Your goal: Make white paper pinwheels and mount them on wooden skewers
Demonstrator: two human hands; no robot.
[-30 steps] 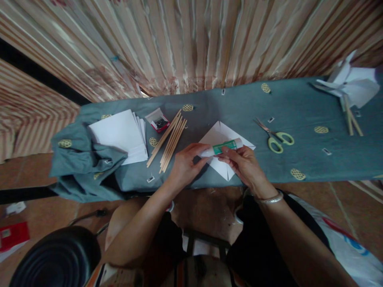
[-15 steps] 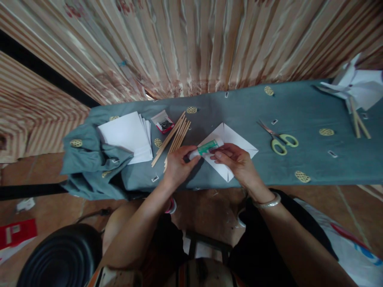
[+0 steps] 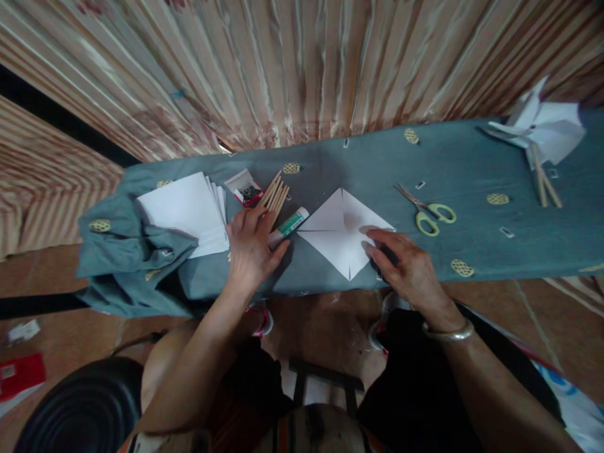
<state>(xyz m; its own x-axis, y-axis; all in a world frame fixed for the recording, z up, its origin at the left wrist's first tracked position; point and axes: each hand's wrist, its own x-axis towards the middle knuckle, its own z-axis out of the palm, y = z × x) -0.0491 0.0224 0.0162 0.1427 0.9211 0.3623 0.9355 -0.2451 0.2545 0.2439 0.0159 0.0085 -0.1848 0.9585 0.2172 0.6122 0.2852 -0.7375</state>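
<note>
White slit paper (image 3: 330,242) is lying flat, prob. for easy access; L hand (image 3: 250,251) is bracketing glue stick (image 3: 293,223) beside it, grip unclear; R hand (image 3: 408,264) is spreading empty fingers at paper's rt. side.

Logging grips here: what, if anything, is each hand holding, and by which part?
Left hand: at the near end of the glue stick, grip unclear. Right hand: nothing visibly gripped, fingertips at the white paper.

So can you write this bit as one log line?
left hand: at green-white tube | right hand: at slit paper | scissors: right of paper
</note>
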